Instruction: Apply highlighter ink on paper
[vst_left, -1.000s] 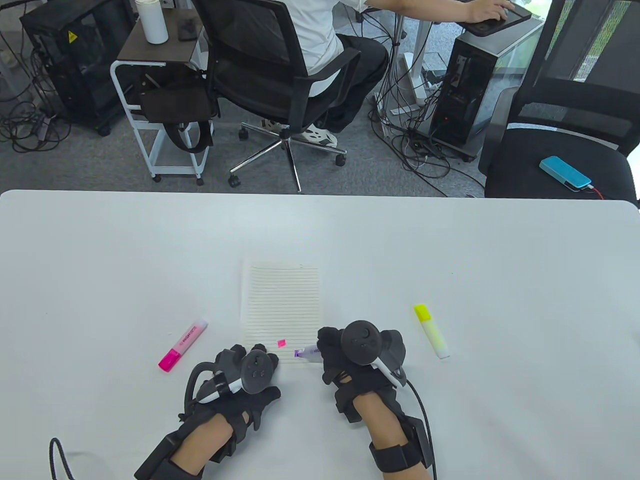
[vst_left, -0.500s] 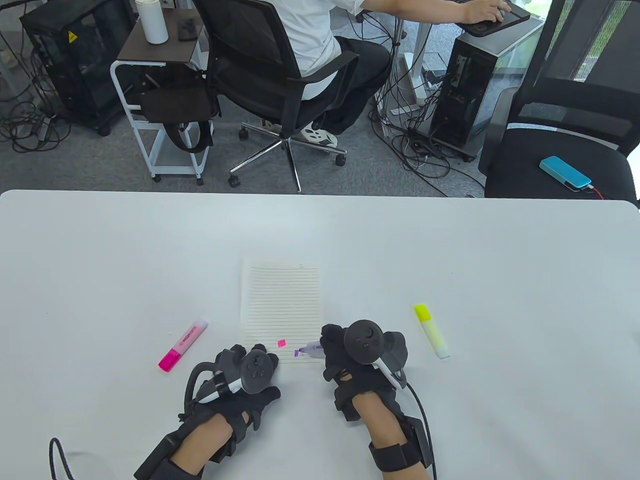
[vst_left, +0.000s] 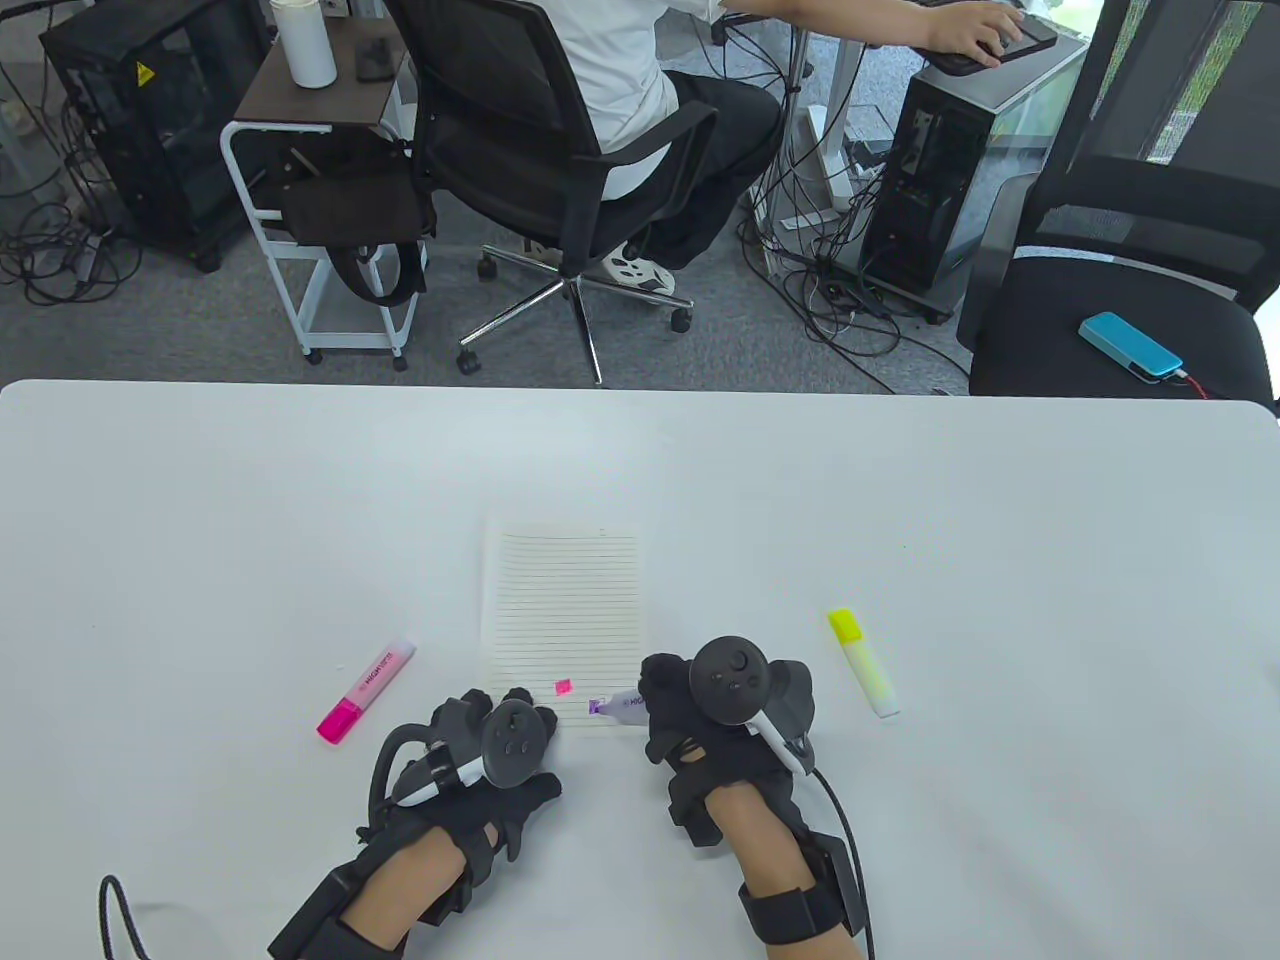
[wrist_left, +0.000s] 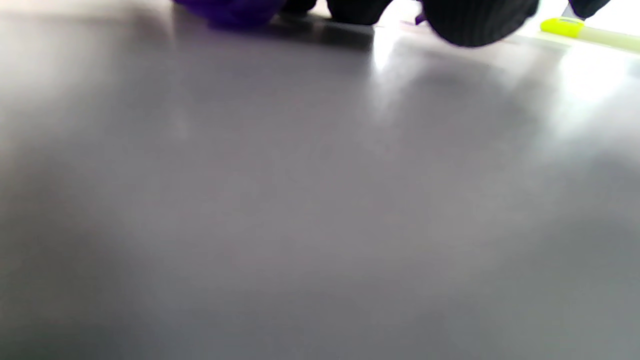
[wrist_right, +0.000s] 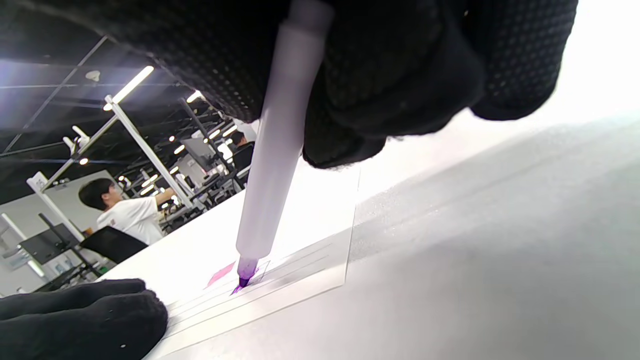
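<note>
A lined sheet of paper (vst_left: 562, 610) lies on the white table (vst_left: 200, 520), with a small pink mark (vst_left: 565, 686) near its bottom edge. My right hand (vst_left: 700, 710) grips a purple highlighter (vst_left: 622, 706), its tip pressed on the paper beside a purple mark (vst_left: 597, 706). The right wrist view shows the pen's pale barrel (wrist_right: 277, 150) and purple tip on the sheet (wrist_right: 300, 270). My left hand (vst_left: 490, 735) rests on the paper's bottom left corner. A purple thing, perhaps the cap (wrist_left: 225, 9), shows blurred under my left fingers (wrist_left: 475, 20).
A pink highlighter (vst_left: 365, 690) lies left of the paper. A yellow highlighter (vst_left: 863, 662) lies to the right; it also shows in the left wrist view (wrist_left: 575, 29). Beyond the table's far edge a person sits on an office chair (vst_left: 560, 120).
The purple highlighter's tip has made small strokes at the purple mark. Both hands stay where they were.
</note>
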